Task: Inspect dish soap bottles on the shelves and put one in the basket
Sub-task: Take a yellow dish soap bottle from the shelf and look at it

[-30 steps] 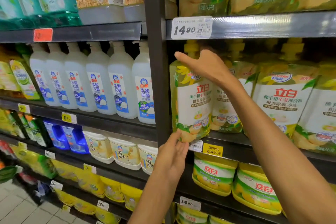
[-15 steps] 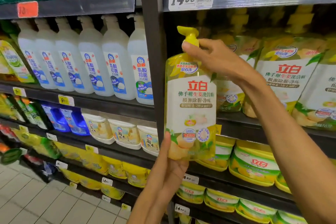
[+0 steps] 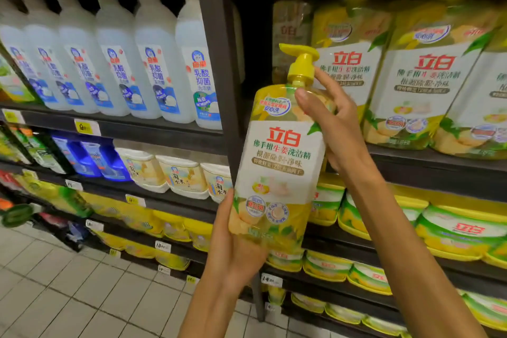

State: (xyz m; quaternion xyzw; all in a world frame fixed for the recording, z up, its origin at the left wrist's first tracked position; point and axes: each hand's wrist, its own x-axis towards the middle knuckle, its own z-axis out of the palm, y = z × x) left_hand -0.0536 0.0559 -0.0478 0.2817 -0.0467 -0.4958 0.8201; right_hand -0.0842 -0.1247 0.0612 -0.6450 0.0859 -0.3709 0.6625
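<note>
One soap bottle (image 3: 279, 156), two hands gripping

Only the person's two forearms and hands are in view. Both forearms are bare up to the frame's edge, with no sleeve or cuff on them. The left hand (image 3: 233, 247) and the right hand (image 3: 333, 129) are bare and ungloved, the fingernails short and unpainted; wrists and fingers show nothing worn.
</note>
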